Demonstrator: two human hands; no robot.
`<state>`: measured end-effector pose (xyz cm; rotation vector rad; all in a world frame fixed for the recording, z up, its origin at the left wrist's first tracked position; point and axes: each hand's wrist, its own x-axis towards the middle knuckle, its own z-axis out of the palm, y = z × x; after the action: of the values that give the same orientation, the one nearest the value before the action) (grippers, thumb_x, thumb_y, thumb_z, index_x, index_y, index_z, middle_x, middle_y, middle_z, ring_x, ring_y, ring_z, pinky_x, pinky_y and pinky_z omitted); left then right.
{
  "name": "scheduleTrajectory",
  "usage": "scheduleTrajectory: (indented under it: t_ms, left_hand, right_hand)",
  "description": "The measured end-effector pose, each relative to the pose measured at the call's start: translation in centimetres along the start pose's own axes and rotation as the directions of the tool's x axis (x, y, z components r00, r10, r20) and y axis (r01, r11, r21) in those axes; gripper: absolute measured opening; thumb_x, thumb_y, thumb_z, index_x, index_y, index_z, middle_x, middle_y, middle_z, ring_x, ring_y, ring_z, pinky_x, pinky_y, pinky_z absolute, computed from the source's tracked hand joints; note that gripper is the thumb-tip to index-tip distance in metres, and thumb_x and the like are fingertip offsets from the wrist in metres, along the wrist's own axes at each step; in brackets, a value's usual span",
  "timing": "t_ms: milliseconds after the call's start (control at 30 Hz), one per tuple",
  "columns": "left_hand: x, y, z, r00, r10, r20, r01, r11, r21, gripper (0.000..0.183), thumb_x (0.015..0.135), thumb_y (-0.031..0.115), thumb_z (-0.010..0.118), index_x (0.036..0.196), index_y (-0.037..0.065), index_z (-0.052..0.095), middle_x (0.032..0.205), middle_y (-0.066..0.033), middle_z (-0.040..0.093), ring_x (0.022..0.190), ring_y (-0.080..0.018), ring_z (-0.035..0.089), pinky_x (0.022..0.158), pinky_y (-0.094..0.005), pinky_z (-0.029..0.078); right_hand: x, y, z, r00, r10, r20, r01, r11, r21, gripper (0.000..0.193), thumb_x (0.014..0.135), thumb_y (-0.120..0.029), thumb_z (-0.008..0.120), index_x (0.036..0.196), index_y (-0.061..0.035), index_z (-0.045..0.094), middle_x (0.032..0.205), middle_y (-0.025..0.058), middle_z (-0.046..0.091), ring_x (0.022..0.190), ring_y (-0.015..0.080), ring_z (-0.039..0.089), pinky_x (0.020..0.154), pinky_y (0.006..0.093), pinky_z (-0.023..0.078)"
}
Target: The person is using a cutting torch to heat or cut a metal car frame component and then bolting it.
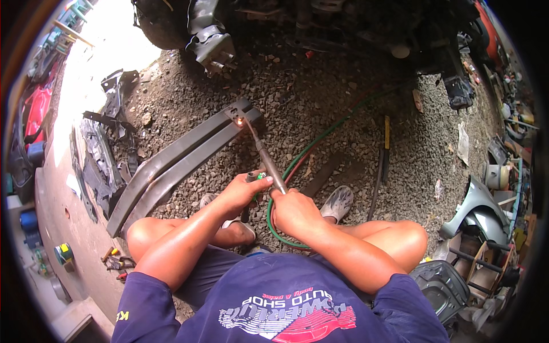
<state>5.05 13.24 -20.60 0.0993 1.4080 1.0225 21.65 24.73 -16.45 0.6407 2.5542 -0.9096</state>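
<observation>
My right hand [297,214] wraps around the handle of a gas torch [269,160]. Its thin tip points away from me, with a small orange glow where it meets a perforated end plate [235,113]. That plate sits at the far end of a grey metal bumper beam [177,151], which lies on the gravel and runs back to my left knee. Close beside the torch, my left hand [243,191] is closed around a dark rod-shaped tool [250,178], its thumb by a green knob [262,176]. The fingers hide most of that tool.
Green and red hoses [280,220] curve over the gravel on my right. A yellow-and-black handled tool [386,148] lies farther right. Ahead looms a dark vehicle underside [343,34]. Broken car parts [94,151] lie left, near pliers [120,263]; a silver fender [477,208] stands right.
</observation>
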Motion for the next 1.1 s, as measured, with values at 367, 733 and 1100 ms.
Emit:
scheduleTrajectory:
  t_ms: [367, 733, 1100]
  left_hand:
    - [0.18, -0.26, -0.38, 1.0, -0.007, 0.025, 0.007, 1.0, 0.03, 0.063, 0.105, 0.044, 0.078, 0.159, 0.015, 0.065, 0.094, 0.0031, 0.063, 0.08, -0.0104, 0.053, 0.066, -0.0307, 0.043]
    - [0.21, -0.4, -0.38, 1.0, -0.015, 0.018, 0.015, 1.0, 0.005, 0.061, 0.105, 0.042, 0.078, 0.159, 0.016, 0.065, 0.091, 0.0045, 0.061, 0.075, -0.0092, 0.051, 0.064, -0.0299, 0.042]
    - [0.4, -0.4, -0.25, 1.0, -0.004, 0.017, 0.004, 1.0, 0.012, 0.063, 0.106, 0.039, 0.077, 0.162, 0.014, 0.061, 0.089, 0.0048, 0.061, 0.075, -0.0086, 0.052, 0.062, -0.0283, 0.042]
  right_hand:
    - [0.11, -0.57, -0.67, 0.996, 0.054, 0.077, -0.051, 0.998, -0.039, 0.025, 0.093, -0.004, 0.062, 0.117, 0.0006, 0.069, 0.108, 0.0299, 0.075, 0.101, 0.0473, 0.078, 0.088, 0.057, 0.064]
    - [0.06, -0.58, -0.68, 0.997, 0.046, 0.064, -0.044, 0.998, -0.033, 0.027, 0.093, -0.005, 0.062, 0.118, 0.0012, 0.07, 0.107, 0.0307, 0.075, 0.1, 0.0479, 0.079, 0.088, 0.0572, 0.064]
    - [0.1, -0.64, -0.76, 0.996, 0.048, 0.072, -0.047, 0.999, -0.023, 0.026, 0.093, -0.004, 0.062, 0.118, 0.0012, 0.069, 0.109, 0.0304, 0.075, 0.102, 0.0478, 0.078, 0.089, 0.0571, 0.064]
